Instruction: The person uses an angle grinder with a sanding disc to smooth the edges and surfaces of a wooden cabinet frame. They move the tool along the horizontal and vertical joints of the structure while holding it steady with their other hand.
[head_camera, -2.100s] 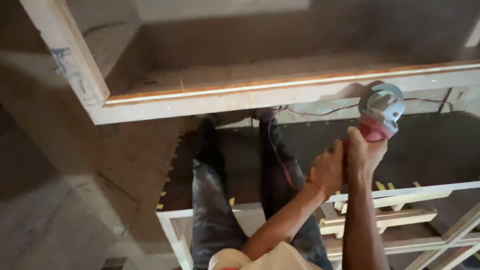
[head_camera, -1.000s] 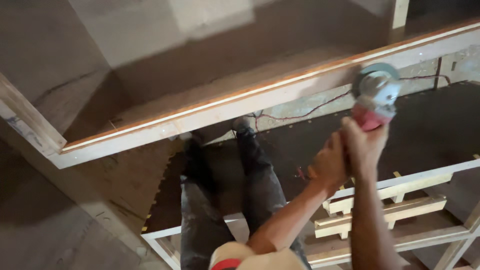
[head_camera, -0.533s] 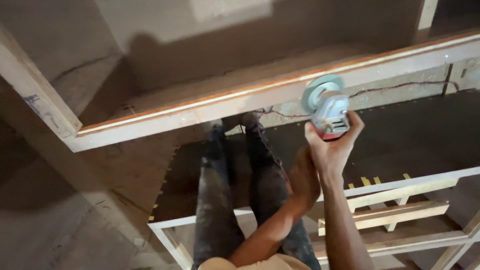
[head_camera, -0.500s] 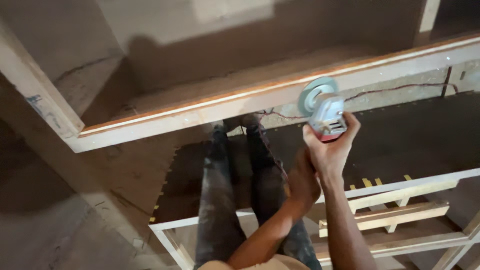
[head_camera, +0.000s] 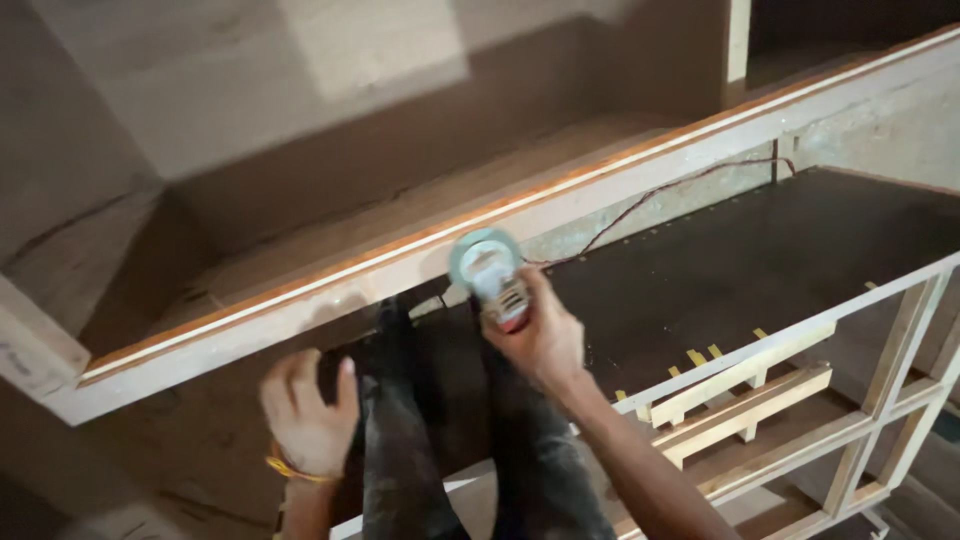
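My right hand (head_camera: 540, 338) grips a small angle grinder (head_camera: 492, 275) with a grey head, a red body and a round disc. The disc presses against the pale front edge of a long wooden shelf board (head_camera: 300, 310). My left hand (head_camera: 305, 415) is off the tool, fingers loosely curled and holding nothing, hovering low left near my knee, just below the shelf edge. It wears a yellow band at the wrist. My legs in dark, dusty trousers (head_camera: 400, 450) stand on a dark panel beneath the shelf.
A thin red cord (head_camera: 650, 195) runs along the wall behind the shelf. A dark flat panel (head_camera: 780, 250) spreads to the right, edged by a white wooden frame (head_camera: 800, 335) with slats below. Plywood cabinet walls (head_camera: 250, 110) rise behind the shelf.
The grinder has slid left along the shelf edge. My left hand let go of the tool and dropped to the lower left; only my right hand holds it now.
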